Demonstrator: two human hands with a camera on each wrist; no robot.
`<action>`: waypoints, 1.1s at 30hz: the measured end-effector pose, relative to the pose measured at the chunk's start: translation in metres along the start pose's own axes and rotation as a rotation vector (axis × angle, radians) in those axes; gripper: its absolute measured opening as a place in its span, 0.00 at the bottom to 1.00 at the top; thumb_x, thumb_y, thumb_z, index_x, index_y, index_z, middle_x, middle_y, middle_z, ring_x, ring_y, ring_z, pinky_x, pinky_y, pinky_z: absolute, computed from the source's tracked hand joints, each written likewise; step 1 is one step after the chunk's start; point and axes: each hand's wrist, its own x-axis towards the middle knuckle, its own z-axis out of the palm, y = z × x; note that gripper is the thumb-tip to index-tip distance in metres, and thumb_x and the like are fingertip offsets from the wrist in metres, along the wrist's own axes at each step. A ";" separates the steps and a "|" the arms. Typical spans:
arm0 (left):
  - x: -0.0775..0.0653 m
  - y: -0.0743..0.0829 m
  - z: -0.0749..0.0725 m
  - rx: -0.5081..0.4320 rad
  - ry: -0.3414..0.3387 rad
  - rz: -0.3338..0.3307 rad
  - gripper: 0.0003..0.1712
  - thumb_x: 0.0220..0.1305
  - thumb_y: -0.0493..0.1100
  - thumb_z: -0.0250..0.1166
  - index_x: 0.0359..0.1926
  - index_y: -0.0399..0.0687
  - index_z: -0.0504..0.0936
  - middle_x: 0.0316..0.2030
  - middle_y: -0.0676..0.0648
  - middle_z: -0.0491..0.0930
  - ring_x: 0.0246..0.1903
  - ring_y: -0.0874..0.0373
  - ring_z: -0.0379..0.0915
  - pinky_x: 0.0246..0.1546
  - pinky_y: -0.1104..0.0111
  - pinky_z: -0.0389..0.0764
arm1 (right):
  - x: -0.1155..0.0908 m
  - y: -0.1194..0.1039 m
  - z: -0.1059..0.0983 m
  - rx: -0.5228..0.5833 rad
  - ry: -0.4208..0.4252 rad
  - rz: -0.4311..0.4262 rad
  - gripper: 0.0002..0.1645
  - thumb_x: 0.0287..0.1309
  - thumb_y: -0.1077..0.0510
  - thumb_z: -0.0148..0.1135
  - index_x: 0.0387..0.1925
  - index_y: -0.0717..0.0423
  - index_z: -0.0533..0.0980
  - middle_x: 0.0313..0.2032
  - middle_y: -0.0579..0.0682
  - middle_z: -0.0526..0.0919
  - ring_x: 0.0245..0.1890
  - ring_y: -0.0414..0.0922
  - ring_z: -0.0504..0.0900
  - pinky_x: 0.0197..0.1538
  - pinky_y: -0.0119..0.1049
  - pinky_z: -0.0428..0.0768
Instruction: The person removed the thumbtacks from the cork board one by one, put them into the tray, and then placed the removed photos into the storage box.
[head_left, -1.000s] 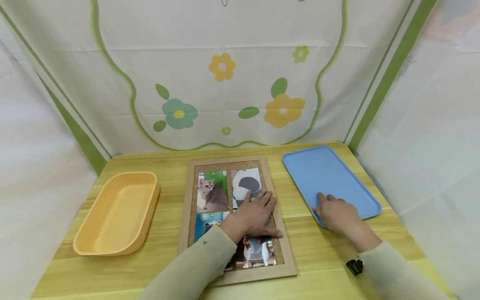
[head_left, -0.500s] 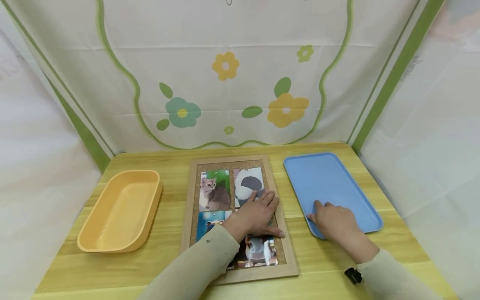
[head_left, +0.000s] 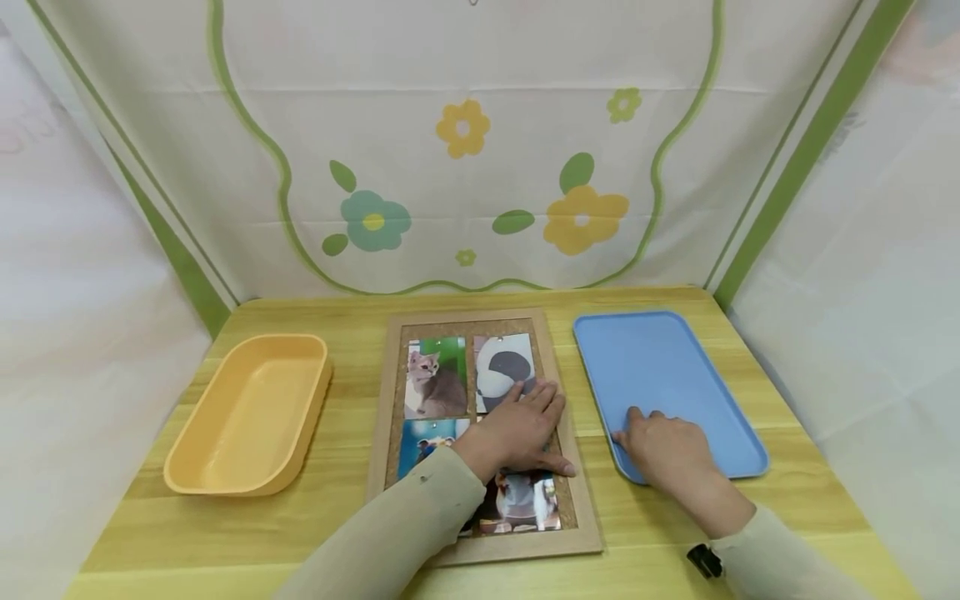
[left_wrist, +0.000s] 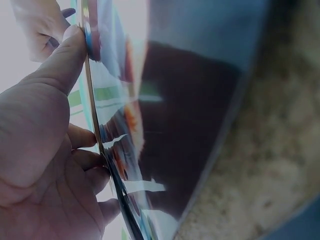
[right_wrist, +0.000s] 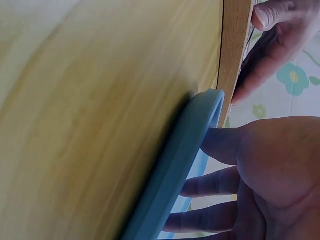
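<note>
A wood-framed cork board [head_left: 393,375] lies on the table, bearing several pinned animal photos. At its top left is a cat photo [head_left: 435,387]; a black-and-white animal photo [head_left: 491,367] sits beside it. My left hand [head_left: 517,435] rests spread over the board's right side, partly covering the lower photos. The left wrist view shows a glossy photo [left_wrist: 187,125] close up, under the hand's fingers. To the right, my right hand [head_left: 667,450] touches the near left corner of a blue tray [head_left: 645,358], thumb and extended fingertips inside its rim [right_wrist: 172,175].
A deep yellow-orange bin [head_left: 258,417] stands at the table's left side. White cloth [head_left: 480,167] printed with flowers hangs behind the wooden table [head_left: 352,500], and pale cloth encloses both sides.
The blue tray has slid toward me and turned slightly, with my right hand on it. My left hand stays on the board. The head view has shifted a little.
</note>
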 end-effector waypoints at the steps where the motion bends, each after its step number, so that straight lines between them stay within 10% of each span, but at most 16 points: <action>1: 0.000 0.000 0.000 0.001 -0.001 0.000 0.62 0.67 0.81 0.52 0.86 0.50 0.46 0.86 0.45 0.41 0.85 0.53 0.36 0.84 0.51 0.44 | 0.000 -0.001 0.000 -0.001 -0.004 0.000 0.23 0.72 0.44 0.66 0.34 0.62 0.77 0.19 0.53 0.71 0.17 0.51 0.74 0.17 0.49 0.75; 33: 0.001 0.007 0.000 0.052 0.035 -0.013 0.64 0.64 0.83 0.52 0.86 0.48 0.49 0.85 0.44 0.46 0.84 0.52 0.42 0.83 0.55 0.50 | 0.015 -0.016 -0.004 0.040 -0.055 0.031 0.24 0.72 0.44 0.65 0.34 0.61 0.75 0.21 0.54 0.73 0.18 0.52 0.75 0.20 0.51 0.77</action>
